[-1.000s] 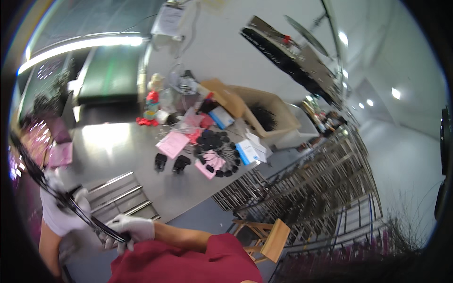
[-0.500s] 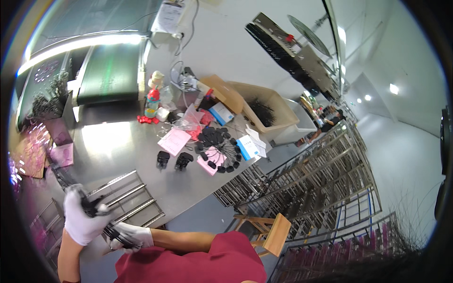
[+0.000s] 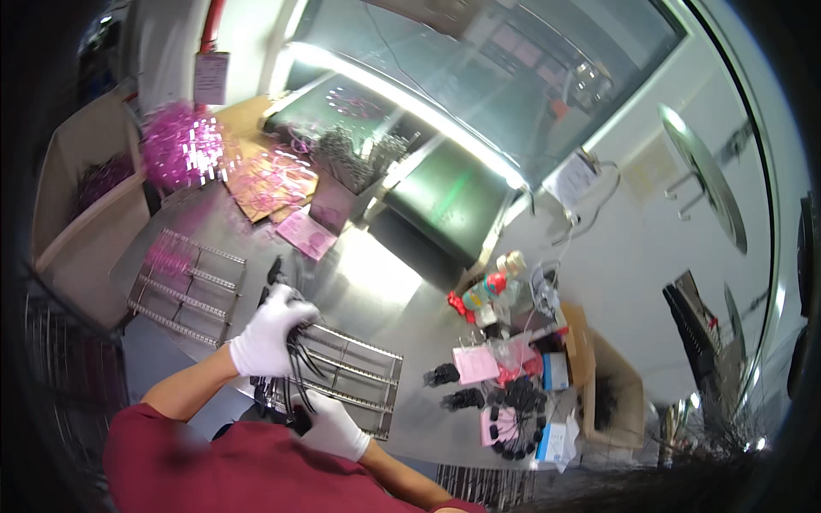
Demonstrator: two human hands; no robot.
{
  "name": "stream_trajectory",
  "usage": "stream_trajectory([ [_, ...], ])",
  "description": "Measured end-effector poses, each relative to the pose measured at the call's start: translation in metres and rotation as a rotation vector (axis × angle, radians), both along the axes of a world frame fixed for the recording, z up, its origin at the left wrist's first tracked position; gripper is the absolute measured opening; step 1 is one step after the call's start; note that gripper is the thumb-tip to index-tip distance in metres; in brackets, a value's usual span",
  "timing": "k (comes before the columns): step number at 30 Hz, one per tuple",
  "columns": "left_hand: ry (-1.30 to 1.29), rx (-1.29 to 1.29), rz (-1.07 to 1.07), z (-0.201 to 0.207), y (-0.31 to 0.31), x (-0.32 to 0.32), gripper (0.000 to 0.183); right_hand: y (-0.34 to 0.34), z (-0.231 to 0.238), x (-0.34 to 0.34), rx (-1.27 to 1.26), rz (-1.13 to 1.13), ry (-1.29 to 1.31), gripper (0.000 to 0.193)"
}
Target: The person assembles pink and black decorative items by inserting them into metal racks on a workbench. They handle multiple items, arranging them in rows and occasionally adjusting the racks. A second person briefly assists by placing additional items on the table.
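Note:
My left hand (image 3: 272, 333), in a white glove, is closed around the upper part of a bundle of black cables (image 3: 299, 368). Black connector-like ends stick out above its fingers, blurred. Lower down and nearer my body, my right hand (image 3: 335, 427), also white-gloved, grips the lower end of the same bundle, where a dark block-shaped end shows at its fingers. Loose cable lengths curve between the two hands. Just beyond and to the right of them lies a slotted metal rack (image 3: 355, 376) on the steel table (image 3: 428, 321).
Another metal rack (image 3: 192, 286) lies left, near a beige bin (image 3: 85, 214) and purple strands (image 3: 184, 145). A conveyor belt (image 3: 449, 197) stands at the back. To the right are coiled black cables (image 3: 517, 402), pink paper (image 3: 475, 363), bottles (image 3: 481, 291) and a cream tub (image 3: 629, 376).
The view has swung left, bringing the beige bin and purple strands into sight. Both hands still hold the cable bundle, which now shows more openly between them.

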State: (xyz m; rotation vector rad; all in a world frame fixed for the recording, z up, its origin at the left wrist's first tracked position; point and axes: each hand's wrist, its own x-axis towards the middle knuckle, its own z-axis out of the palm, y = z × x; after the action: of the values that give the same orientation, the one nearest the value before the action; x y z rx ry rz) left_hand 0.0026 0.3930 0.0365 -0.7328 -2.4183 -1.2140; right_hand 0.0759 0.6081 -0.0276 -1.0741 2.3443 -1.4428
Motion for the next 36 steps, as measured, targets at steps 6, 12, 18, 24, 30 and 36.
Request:
stream_trajectory([
  [6,-0.038,0.291,0.065,-0.007,0.022,0.037,0.054,-0.001,-0.054,-0.017,-0.481,-0.056,-1.457,0.037],
  [12,-0.121,0.670,0.221,-0.016,-0.016,0.029,0.049,-0.012,0.012,-0.003,-0.048,-0.052,-0.453,0.039],
  [18,0.026,0.234,0.252,-0.033,0.031,0.053,0.058,-0.031,-0.038,-0.012,-0.154,-0.042,-0.980,0.032],
  [24,-0.284,1.121,0.056,-0.037,-0.020,0.048,0.050,-0.025,-0.035,-0.032,0.050,0.009,-0.318,0.027],
  [30,-0.184,0.433,0.308,-0.036,0.016,0.058,0.056,-0.033,-0.024,-0.025,0.578,0.312,0.058,0.031],
  [36,-0.567,1.570,-0.201,-0.006,-0.001,0.068,0.057,-0.004,-0.020,-0.048,-0.098,-0.142,-0.587,0.040],
])
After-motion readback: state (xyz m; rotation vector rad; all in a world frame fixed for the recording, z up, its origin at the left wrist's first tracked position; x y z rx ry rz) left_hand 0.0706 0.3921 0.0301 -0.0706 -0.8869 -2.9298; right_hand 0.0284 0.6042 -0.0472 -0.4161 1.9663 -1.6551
